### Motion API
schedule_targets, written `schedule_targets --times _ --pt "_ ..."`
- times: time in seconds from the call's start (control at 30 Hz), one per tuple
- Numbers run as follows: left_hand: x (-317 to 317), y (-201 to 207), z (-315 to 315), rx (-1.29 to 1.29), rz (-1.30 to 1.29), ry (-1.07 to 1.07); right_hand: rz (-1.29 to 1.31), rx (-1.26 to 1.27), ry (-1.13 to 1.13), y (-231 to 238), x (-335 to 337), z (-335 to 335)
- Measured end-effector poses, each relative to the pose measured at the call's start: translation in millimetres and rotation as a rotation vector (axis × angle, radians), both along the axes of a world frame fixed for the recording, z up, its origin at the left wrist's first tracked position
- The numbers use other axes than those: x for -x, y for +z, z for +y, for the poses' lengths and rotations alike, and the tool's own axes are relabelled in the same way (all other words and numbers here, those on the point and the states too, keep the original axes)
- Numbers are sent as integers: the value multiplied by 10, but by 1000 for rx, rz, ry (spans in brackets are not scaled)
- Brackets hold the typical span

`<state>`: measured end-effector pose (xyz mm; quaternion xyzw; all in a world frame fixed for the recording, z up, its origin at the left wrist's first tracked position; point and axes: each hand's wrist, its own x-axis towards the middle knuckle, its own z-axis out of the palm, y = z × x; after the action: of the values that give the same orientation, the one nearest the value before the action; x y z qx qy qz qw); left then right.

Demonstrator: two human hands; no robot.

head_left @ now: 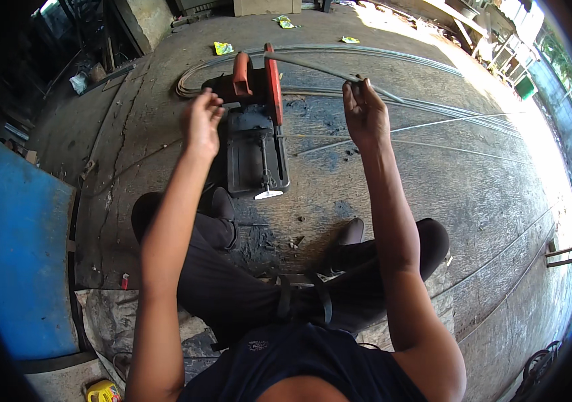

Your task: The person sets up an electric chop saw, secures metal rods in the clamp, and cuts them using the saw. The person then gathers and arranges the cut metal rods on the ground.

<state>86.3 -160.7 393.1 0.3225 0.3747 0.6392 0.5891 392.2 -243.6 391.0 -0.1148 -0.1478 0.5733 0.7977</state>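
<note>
My right hand (368,117) is raised beyond the saw's right side, fingertips closed on a grey metal rod (313,65). The rod slants from the top of the saw's red guard down to the right. My left hand (204,126) hovers at the saw's left, fingers apart and slightly curled, holding nothing. Between my hands on the floor stands a cut-off saw (274,87) with a red guard, an orange-red handle (242,75) and a black base (242,161). A clamp screw (264,161) with a pale end plate (268,195) runs along the base.
Behind the saw lies a looped bundle of long metal rods (433,115), with thin single rods crossing the floor. Yellow-green wrappers (223,48) are scattered farther back. A blue panel (18,241) stands at left; a yellow container (103,391) sits near the lower left. My legs flank the saw's near side.
</note>
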Motion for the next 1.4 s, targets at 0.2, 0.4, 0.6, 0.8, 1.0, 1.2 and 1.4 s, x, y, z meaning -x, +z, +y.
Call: schedule_targets --times 0.2,0.4,0.6,0.8,1.0,1.2,1.4 --pt "-712 47 -527 -48 -57 -311 40 6 22 -53 181 -34" --pt "-967 276 -631 -129 -190 -332 10 9 62 -15 361 -75" --pt "-1007 328 -672 -139 -221 -307 15 11 102 -67 377 -40" --pt "-1003 346 -706 -200 -171 -295 91 12 139 -118 411 -6" --pt "-1006 364 -740 -241 -120 -272 116 1 154 -150 418 6" --pt "-961 382 -739 -233 -94 -250 81 -15 132 -112 450 -17" --pt "-930 451 -774 -217 -124 -229 -12 -99 101 -50 463 -67"
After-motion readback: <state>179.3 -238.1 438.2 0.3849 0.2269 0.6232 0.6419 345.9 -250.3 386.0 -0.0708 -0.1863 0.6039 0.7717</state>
